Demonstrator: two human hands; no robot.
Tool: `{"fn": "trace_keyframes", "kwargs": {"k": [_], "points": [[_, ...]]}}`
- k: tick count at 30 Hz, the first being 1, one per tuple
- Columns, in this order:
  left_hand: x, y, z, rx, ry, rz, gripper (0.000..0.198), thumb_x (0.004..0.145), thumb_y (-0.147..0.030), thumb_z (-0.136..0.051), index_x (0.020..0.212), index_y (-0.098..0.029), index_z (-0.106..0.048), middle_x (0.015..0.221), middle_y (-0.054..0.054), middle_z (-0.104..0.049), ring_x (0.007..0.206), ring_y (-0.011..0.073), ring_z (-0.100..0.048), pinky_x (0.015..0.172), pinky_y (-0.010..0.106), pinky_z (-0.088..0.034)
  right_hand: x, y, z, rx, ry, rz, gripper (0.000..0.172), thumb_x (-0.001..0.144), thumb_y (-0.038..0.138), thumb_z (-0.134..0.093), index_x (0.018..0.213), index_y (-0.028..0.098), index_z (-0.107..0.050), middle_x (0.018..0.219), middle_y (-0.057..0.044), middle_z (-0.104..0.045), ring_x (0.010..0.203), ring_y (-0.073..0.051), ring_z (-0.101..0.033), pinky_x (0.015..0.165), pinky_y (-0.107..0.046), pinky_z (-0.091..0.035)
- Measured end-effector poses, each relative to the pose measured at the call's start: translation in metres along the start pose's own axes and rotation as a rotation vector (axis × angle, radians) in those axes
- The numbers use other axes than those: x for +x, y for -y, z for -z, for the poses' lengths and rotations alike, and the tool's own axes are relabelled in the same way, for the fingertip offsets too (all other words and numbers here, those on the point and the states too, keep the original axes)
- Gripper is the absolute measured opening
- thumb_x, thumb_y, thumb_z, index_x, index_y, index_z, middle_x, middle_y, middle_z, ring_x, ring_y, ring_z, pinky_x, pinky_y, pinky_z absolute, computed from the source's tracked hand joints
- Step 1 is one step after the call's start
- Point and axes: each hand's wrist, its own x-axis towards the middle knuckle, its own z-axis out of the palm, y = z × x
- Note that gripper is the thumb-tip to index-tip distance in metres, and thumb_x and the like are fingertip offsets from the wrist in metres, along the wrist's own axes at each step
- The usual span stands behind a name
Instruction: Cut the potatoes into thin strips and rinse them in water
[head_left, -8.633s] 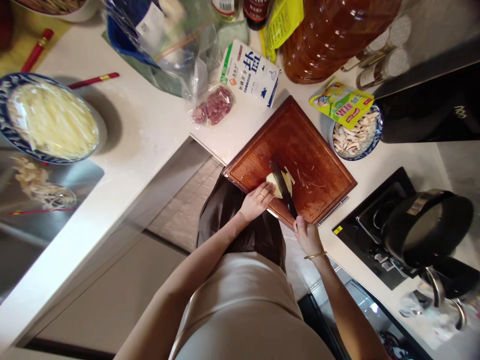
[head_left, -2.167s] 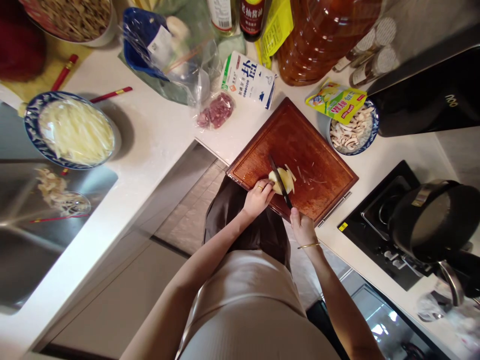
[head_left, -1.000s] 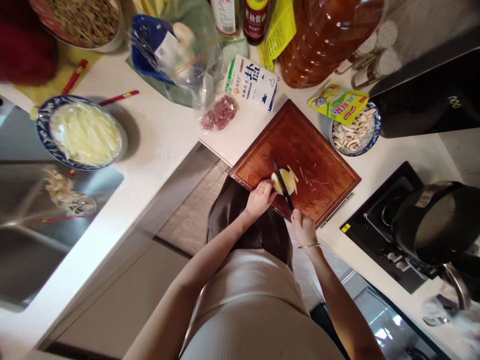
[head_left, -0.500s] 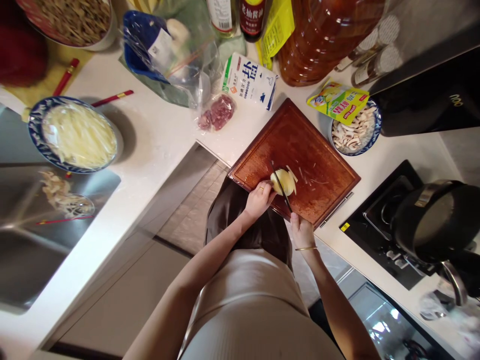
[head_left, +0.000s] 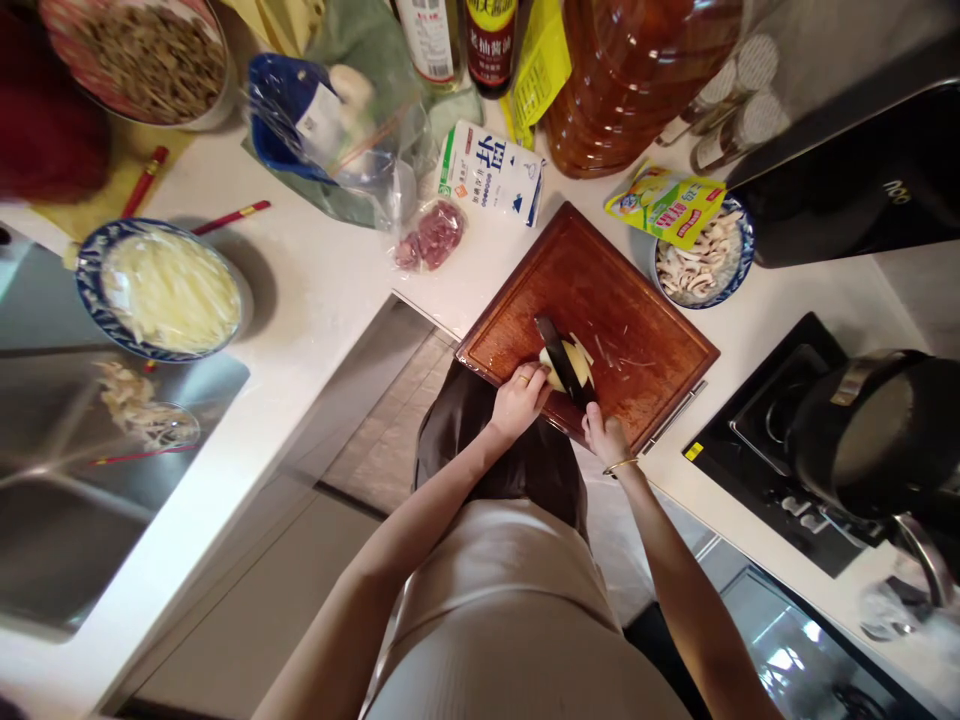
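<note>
A pale yellow potato piece [head_left: 556, 373] lies near the front edge of a reddish wooden cutting board [head_left: 600, 290]. My left hand [head_left: 517, 397] is closed on its left side, pinning it down. My right hand [head_left: 604, 436] grips the handle of a dark knife [head_left: 564, 360], whose blade lies across the potato. Thin cut slices [head_left: 579, 349] fan out to the right of the blade, and a few slivers lie scattered on the board.
A blue-rimmed bowl of shredded potato [head_left: 166, 290] sits left beside the sink [head_left: 67, 480]. A bowl of sliced mushrooms [head_left: 701, 270], salt bag [head_left: 491, 172], meat in a bag [head_left: 431, 235], oil jug [head_left: 637, 70] ring the board. A stove with a black pot [head_left: 870, 440] stands at right.
The knife keeps working through the potato; the uncut piece has shrunk and the fan of slices has grown. My right hand has moved up closer to the board. The view shifted slightly.
</note>
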Motion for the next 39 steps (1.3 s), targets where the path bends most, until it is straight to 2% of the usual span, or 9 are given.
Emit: {"fn": "trace_keyframes", "kwargs": {"k": [2, 5, 8, 12, 21, 28, 39], "points": [[0.000, -0.001, 0.001, 0.007, 0.006, 0.004, 0.025, 0.090, -0.028, -0.047, 0.113, -0.018, -0.051, 0.111, 0.008, -0.058, 0.106, 0.0189, -0.054, 0.087, 0.029, -0.048, -0.003, 0.004, 0.004, 0.063, 0.013, -0.004, 0.068, 0.085, 0.068, -0.012, 0.046, 0.021, -0.041, 0.038, -0.001, -0.042, 0.038, -0.011, -0.043, 0.044, -0.024, -0.028], [0.001, -0.001, 0.000, 0.011, -0.010, 0.003, 0.024, 0.090, -0.028, -0.047, 0.111, -0.018, -0.051, 0.111, 0.008, -0.059, 0.105, 0.0193, -0.055, 0.087, 0.029, -0.048, -0.015, 0.013, 0.005, 0.065, -0.066, 0.028, 0.064, 0.087, 0.064, -0.014, 0.045, 0.021, -0.036, 0.038, 0.001, -0.039, 0.038, -0.010, -0.040, 0.045, -0.024, -0.028], [0.000, 0.000, -0.003, 0.007, -0.030, -0.005, 0.021, 0.089, -0.029, -0.048, 0.106, -0.016, -0.051, 0.108, 0.008, -0.060, 0.103, 0.0195, -0.055, 0.085, 0.029, -0.049, -0.029, 0.020, 0.002, 0.041, -0.153, 0.047, 0.063, 0.089, 0.061, -0.015, 0.046, 0.022, -0.038, 0.040, -0.001, -0.043, 0.042, -0.011, -0.043, 0.047, -0.024, -0.030], [-0.001, 0.004, -0.004, -0.005, -0.047, -0.022, 0.020, 0.090, -0.029, -0.047, 0.104, -0.016, -0.051, 0.106, 0.009, -0.060, 0.102, 0.0193, -0.057, 0.084, 0.029, -0.050, -0.040, 0.020, -0.002, -0.032, -0.179, 0.095, 0.063, 0.090, 0.059, -0.016, 0.050, 0.020, -0.046, 0.045, -0.003, -0.050, 0.046, -0.012, -0.047, 0.050, -0.024, -0.032], [-0.002, 0.006, -0.004, -0.042, -0.075, -0.032, 0.021, 0.090, -0.030, -0.048, 0.105, -0.016, -0.050, 0.107, 0.009, -0.060, 0.104, 0.0188, -0.056, 0.087, 0.029, -0.049, -0.039, 0.020, -0.002, -0.121, -0.178, 0.092, 0.067, 0.089, 0.061, -0.015, 0.052, 0.019, -0.052, 0.047, -0.005, -0.054, 0.047, -0.013, -0.050, 0.052, -0.024, -0.034], [-0.001, 0.005, -0.002, -0.042, -0.059, -0.031, 0.018, 0.091, -0.030, -0.047, 0.101, -0.017, -0.052, 0.104, 0.009, -0.061, 0.101, 0.0185, -0.056, 0.085, 0.030, -0.050, -0.038, 0.028, 0.006, -0.087, -0.125, 0.052, 0.068, 0.088, 0.063, -0.014, 0.051, 0.019, -0.052, 0.048, -0.006, -0.054, 0.049, -0.014, -0.051, 0.052, -0.024, -0.034], [0.001, 0.004, 0.001, -0.060, -0.051, -0.045, 0.019, 0.091, -0.029, -0.046, 0.105, -0.017, -0.053, 0.105, 0.007, -0.061, 0.104, 0.0187, -0.055, 0.089, 0.031, -0.049, -0.036, 0.032, 0.012, -0.148, -0.057, -0.008, 0.073, 0.087, 0.065, -0.013, 0.061, 0.017, -0.062, 0.051, -0.009, -0.059, 0.053, -0.017, -0.055, 0.053, -0.025, -0.033]]}}
